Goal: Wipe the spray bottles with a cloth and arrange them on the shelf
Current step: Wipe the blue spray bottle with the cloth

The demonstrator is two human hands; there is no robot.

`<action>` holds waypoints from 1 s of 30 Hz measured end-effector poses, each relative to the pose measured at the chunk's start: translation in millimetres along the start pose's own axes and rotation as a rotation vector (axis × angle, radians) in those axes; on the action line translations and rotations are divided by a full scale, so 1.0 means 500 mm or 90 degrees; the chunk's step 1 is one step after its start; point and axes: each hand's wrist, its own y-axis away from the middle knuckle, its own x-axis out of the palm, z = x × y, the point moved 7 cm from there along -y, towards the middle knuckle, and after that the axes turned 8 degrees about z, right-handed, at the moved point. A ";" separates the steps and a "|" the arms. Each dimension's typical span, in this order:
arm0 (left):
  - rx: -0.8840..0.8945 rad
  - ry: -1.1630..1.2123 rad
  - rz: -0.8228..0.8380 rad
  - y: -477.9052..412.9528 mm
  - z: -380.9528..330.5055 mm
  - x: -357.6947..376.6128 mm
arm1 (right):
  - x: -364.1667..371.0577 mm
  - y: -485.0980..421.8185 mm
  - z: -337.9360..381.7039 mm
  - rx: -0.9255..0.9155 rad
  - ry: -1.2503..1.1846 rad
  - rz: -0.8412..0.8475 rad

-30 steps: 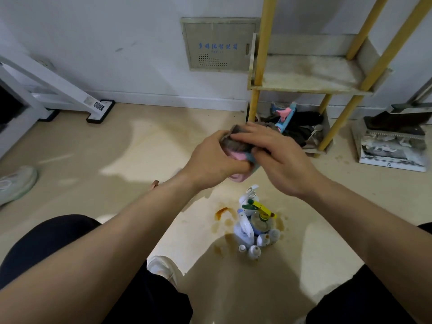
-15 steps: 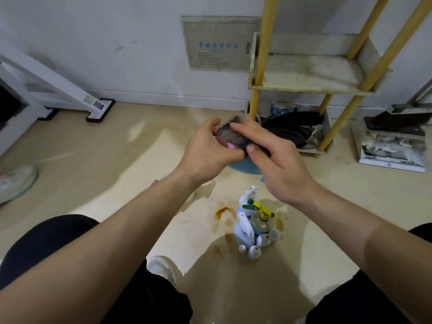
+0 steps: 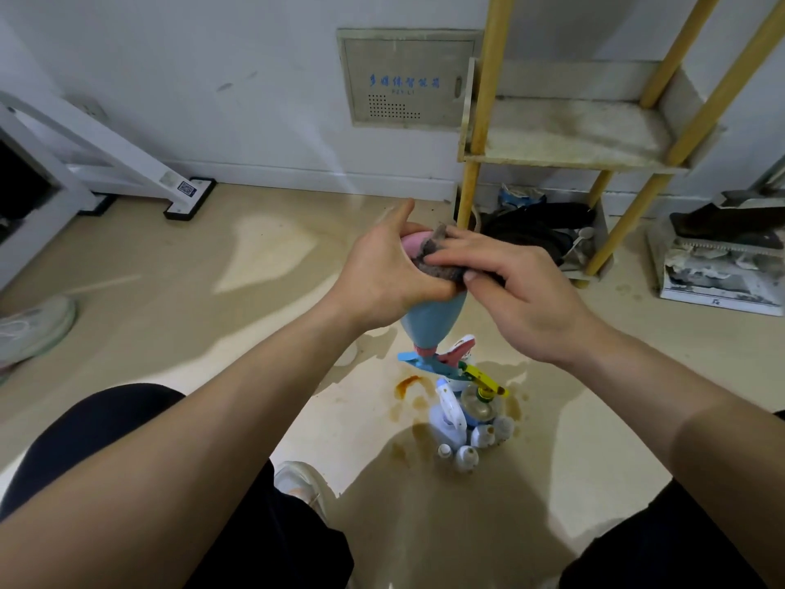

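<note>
Fingers of the left hand (image 3: pixel 382 278) curl tight round the pink-and-blue spray bottle (image 3: pixel 433 320), held in the air in front of the shelf (image 3: pixel 573 133). The right hand (image 3: pixel 522 291) pinches the grey cloth (image 3: pixel 441 269) against the bottle's pink base. Since a second ago the bottle has turned nozzle-down, its blue body and trigger now showing below the hands, so the wiping seems to have reached the bottom end. Other bottles (image 3: pixel 467 418) wait on the floor; none stands on the shelf's board yet. The wall panel (image 3: pixel 408 78) bears blue Chinese characters, too blurred to read, and a QR label (image 3: pixel 187 190) sits on a white frame foot
</note>
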 end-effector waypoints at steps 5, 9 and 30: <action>0.000 0.002 0.004 -0.003 0.005 -0.004 | -0.027 0.007 -0.012 -0.018 0.090 -0.010; -0.012 0.010 -0.023 -0.003 0.010 -0.004 | -0.022 0.016 -0.044 0.105 -0.044 -0.080; 0.015 0.071 0.056 0.002 0.017 -0.018 | 0.012 0.028 -0.070 0.191 -0.432 -0.123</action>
